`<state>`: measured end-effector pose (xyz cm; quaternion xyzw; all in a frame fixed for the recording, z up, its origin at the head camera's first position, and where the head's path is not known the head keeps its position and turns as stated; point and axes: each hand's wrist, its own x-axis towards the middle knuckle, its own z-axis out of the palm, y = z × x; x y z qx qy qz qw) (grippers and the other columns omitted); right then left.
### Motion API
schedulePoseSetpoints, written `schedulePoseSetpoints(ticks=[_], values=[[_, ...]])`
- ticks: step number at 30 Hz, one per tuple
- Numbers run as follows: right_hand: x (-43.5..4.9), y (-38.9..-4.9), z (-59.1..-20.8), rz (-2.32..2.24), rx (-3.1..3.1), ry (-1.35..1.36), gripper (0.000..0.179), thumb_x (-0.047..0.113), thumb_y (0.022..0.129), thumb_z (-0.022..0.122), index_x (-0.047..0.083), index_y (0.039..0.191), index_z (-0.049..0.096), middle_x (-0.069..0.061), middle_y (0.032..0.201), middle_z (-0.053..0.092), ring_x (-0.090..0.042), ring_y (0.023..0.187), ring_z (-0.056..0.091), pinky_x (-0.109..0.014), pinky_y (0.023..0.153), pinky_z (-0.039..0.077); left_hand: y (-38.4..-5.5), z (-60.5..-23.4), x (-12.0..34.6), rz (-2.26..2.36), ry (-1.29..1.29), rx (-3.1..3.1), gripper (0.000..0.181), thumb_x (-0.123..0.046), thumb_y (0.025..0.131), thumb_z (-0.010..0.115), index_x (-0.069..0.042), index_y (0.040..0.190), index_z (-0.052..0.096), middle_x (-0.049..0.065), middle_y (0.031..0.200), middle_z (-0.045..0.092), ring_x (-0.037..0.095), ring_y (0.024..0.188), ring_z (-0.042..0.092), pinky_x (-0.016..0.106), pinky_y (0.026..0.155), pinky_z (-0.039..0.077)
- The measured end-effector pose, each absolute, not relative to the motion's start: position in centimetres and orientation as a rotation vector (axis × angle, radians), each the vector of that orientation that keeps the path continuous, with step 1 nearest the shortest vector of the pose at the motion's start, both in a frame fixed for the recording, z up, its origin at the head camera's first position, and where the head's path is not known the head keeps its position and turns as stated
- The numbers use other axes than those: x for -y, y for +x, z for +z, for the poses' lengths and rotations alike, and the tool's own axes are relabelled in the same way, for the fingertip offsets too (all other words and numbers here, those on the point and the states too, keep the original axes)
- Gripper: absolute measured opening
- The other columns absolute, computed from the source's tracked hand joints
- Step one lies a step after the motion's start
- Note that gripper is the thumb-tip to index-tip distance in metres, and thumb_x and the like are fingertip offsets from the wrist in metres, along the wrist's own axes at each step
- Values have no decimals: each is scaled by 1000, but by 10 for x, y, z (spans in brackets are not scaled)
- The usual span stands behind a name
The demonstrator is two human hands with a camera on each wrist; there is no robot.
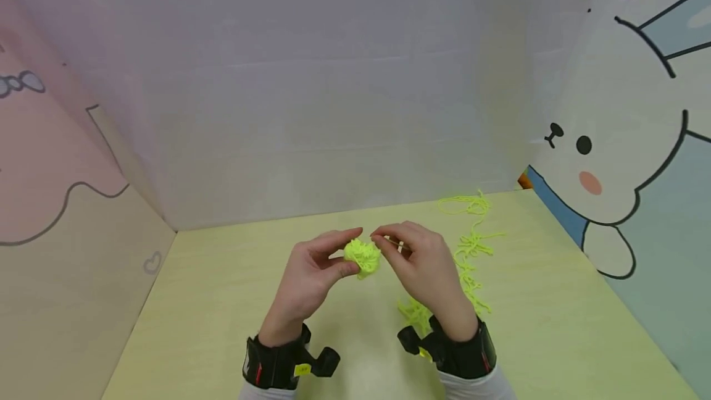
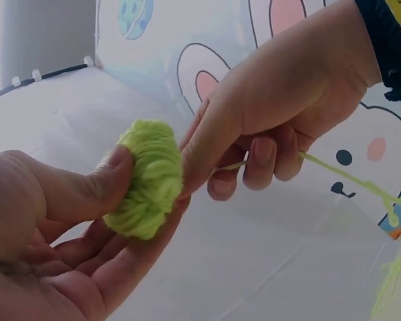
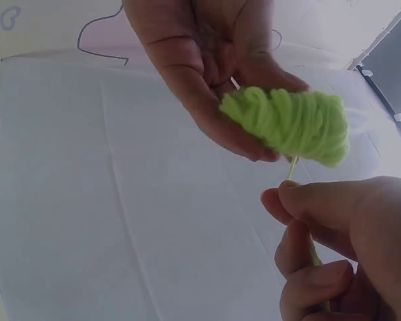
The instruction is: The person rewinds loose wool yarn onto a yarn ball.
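Note:
A small wound ball of neon yellow-green yarn (image 1: 362,256) is pinched between the thumb and fingers of my left hand (image 1: 311,273), above the table. Its strands wrap closely round it in the left wrist view, where the ball (image 2: 150,177) looks like a short, thick bundle. Just to its right, my right hand (image 1: 424,261) pinches the yarn strand (image 3: 293,168) between thumb and forefinger. The strand leads from the ball through the right hand's curled fingers and out the other side.
Loose, tangled yarn (image 1: 472,249) lies along the right part of the pale yellow table (image 1: 222,301), up to its back edge. More yarn (image 1: 413,313) lies partly behind the right wrist. A white sheet wall stands behind, with printed cartoon panels (image 1: 611,159) at the sides.

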<state>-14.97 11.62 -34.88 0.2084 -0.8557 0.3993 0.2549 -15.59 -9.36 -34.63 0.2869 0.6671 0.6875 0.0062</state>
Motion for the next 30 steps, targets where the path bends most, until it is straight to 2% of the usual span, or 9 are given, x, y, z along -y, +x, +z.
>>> schedulePoseSetpoints(ticks=[6, 9, 16, 23, 30], values=[[-108, -149, -355, 1052, 2476, 594, 15, 28, 96, 68, 23, 108, 74, 13, 91, 68, -3, 62, 50, -26, 54, 49, -160, -351, 96, 2443, 623, -1971, 42, 6, 86, 72, 10, 126, 60, 13, 119, 66, 28, 105, 61, 28, 81, 58], [-103, -148, -357, 1018, 2552, 643, 14, 29, 96, 67, 25, 108, 74, 15, 90, 68, -3, 59, 47, -26, 52, 47, -162, -353, 98, 2524, 543, -1935, 42, 8, 88, 69, 13, 127, 57, 12, 116, 66, 26, 103, 61, 25, 81, 57], [-95, -144, -355, 941, 2651, 857, 11, 28, 97, 66, 27, 104, 74, 17, 90, 70, 2, 68, 54, -24, 59, 51, -167, -353, 99, 2599, 428, -1954, 38, 2, 90, 69, 7, 126, 57, 16, 114, 64, 29, 101, 62, 27, 81, 58], [-95, -141, -355, 889, 2536, 912, 11, 26, 96, 68, 24, 103, 75, 17, 87, 69, 3, 65, 51, -22, 56, 48, -171, -358, 96, 2582, 416, -2139, 36, -1, 86, 76, 5, 117, 60, 20, 114, 60, 31, 102, 62, 28, 82, 58], [-101, -141, -353, 899, 2363, 828, 10, 25, 95, 68, 22, 102, 75, 15, 87, 67, 1, 59, 44, -22, 50, 43, -172, -363, 96, 2363, 513, -2448, 34, -6, 86, 77, -3, 118, 68, 12, 112, 65, 25, 93, 66, 27, 79, 59]])
